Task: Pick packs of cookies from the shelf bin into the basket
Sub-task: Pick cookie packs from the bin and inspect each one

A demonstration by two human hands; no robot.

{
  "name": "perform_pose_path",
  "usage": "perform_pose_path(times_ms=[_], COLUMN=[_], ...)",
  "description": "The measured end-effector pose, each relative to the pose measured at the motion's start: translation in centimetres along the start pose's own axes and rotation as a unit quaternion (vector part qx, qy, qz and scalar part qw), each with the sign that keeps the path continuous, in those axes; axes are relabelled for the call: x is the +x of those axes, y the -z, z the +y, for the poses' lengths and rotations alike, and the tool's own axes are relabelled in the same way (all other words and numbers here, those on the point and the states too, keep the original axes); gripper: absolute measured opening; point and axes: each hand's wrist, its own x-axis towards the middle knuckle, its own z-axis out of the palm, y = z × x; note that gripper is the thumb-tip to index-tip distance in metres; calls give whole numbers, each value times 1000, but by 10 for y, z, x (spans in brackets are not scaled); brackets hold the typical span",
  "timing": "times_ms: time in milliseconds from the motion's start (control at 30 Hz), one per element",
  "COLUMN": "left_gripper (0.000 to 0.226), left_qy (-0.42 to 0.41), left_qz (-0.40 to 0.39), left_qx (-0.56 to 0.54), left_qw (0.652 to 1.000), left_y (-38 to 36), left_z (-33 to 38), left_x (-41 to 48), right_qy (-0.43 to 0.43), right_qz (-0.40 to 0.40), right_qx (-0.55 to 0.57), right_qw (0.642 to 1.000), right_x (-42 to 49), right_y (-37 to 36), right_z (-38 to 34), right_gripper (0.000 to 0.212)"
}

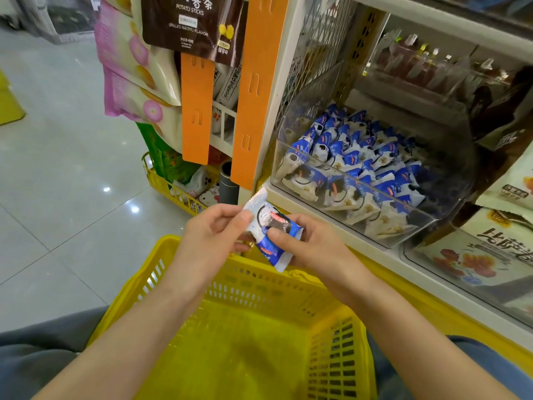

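While the left hand curls in from beside the tiled floor, its thumb and forefinger pinch the crimped upper end of a small cookie pack. The pack is glossy white and blue with a dark round cookie printed on it, and it is tilted above the far rim of the yellow basket, whose open mouth lies below. On the right hand the thumb presses the pack's face, with the fingers curled underneath. Just right, the clear shelf bin holds many like packs behind its low front wall.
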Motion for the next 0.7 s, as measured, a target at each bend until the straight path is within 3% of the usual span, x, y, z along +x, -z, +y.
perform_pose_path(times_ms=[133,300,500,633,700], left_gripper=[16,16,17,15,14], left_qy=[-44,-120,-96,-66,-62], left_qz=[23,-15,-30,-55,-48], left_qx=[68,225,213,150,145], left_qw=[996,967,972,985,986], left_y=[1,-2,-5,-6,-7], left_z=[2,-3,-1,4,3], left_x=[1,-6,-6,-5,-7], right_qy=[87,153,201,298,301], right_qz=[32,56,87,132,152], right_qx=[-110,-131,-152,-270,-274], right_qw=[990,978,964,906,901], right_x=[1,-2,0,-3,-4], right_y=[-6,-9,-8,-6,-6], right_z=[2,2,7,8,8], right_gripper=[21,10,6,7,8])
